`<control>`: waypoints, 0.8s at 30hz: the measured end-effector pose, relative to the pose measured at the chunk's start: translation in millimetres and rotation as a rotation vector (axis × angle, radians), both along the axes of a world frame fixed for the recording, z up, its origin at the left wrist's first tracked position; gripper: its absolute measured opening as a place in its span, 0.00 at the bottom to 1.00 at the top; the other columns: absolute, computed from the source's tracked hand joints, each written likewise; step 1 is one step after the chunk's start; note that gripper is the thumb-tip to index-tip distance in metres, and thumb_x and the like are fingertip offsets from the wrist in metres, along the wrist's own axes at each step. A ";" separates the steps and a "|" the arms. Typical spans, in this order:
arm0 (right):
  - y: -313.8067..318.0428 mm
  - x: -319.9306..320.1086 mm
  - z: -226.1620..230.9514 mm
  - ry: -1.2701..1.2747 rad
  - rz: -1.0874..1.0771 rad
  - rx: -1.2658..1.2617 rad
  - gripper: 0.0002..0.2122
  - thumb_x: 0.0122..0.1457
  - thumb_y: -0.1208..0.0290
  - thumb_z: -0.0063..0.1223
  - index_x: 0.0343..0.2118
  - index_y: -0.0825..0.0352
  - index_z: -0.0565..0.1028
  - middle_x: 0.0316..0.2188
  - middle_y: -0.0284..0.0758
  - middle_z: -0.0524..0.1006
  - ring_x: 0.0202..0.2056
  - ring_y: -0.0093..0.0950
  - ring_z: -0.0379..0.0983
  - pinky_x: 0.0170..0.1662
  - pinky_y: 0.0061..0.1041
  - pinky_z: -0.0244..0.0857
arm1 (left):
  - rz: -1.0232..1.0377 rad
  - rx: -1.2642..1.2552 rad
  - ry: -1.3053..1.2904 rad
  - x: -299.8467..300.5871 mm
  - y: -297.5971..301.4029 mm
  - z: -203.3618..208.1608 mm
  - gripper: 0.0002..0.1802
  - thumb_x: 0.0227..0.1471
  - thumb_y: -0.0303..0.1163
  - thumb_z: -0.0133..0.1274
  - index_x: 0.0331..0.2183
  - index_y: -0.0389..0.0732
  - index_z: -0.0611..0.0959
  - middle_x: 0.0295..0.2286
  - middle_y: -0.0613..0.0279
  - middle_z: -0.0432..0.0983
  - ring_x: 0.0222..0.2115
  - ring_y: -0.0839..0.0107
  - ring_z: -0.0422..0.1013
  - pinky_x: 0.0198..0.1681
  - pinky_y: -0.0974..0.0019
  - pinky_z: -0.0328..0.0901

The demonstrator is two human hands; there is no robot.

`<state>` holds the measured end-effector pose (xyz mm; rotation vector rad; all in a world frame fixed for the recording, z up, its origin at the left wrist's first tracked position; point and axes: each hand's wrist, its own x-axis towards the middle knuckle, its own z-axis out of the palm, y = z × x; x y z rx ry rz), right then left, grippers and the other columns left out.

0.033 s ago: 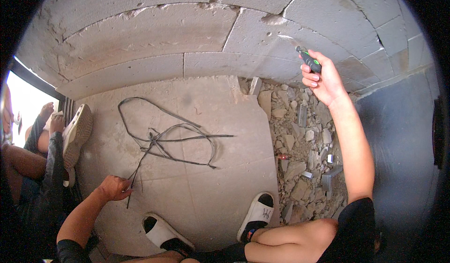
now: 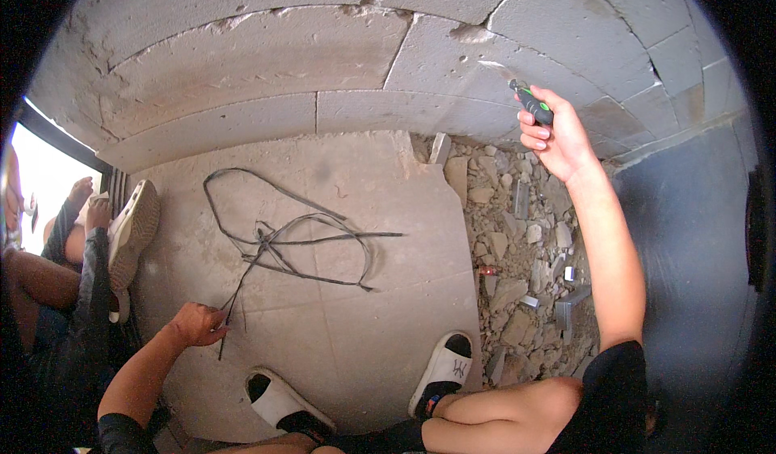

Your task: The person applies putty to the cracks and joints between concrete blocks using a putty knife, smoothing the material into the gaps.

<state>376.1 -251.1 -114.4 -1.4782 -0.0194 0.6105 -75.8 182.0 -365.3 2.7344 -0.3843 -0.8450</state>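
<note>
L hand [image 2: 200, 325] pinched the cord [image 2: 263, 244] nr lower-L edge of the slab [image 2: 404, 187]; its loops lay mid-slab, w/ room to the upper & R edges. R hand [image 2: 563, 136] gripped the knife [image 2: 533, 106] beyond the upper-R corner, blade angled up-L before the wall [image 2: 259, 50]. Rubble [image 2: 508, 291] ran along the R edge.

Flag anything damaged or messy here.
The block wall is chipped, with a gouge above the tool in the right hand; black cord held by the left hand lies in loose, crossing loops; broken rubble lies scattered toward the right.
</note>
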 end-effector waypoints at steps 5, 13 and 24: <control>1.0 6.6 0.7 -0.010 0.004 0.007 0.09 0.64 0.63 0.41 0.34 0.64 0.65 0.20 0.28 0.67 0.12 0.12 0.50 0.16 0.15 0.46 | 0.004 0.022 -0.011 3.8 -3.5 6.6 0.16 0.49 0.44 0.54 0.23 0.41 0.77 0.22 0.57 0.76 0.24 0.53 0.75 0.28 0.52 0.69; 5.7 8.7 0.9 -0.014 0.009 0.012 0.10 0.64 0.63 0.41 0.34 0.65 0.64 0.19 0.28 0.67 0.12 0.12 0.50 0.16 0.15 0.46 | 0.015 0.069 0.034 1.3 -6.4 9.8 0.17 0.50 0.45 0.53 0.23 0.40 0.77 0.22 0.57 0.77 0.25 0.54 0.76 0.29 0.53 0.70; 9.1 8.6 6.6 -0.008 -0.010 0.042 0.11 0.63 0.62 0.42 0.35 0.67 0.65 0.19 0.28 0.66 0.12 0.14 0.50 0.16 0.16 0.47 | 0.015 0.046 0.054 0.2 -1.7 6.2 0.16 0.50 0.44 0.54 0.23 0.41 0.77 0.23 0.58 0.77 0.26 0.54 0.75 0.29 0.53 0.69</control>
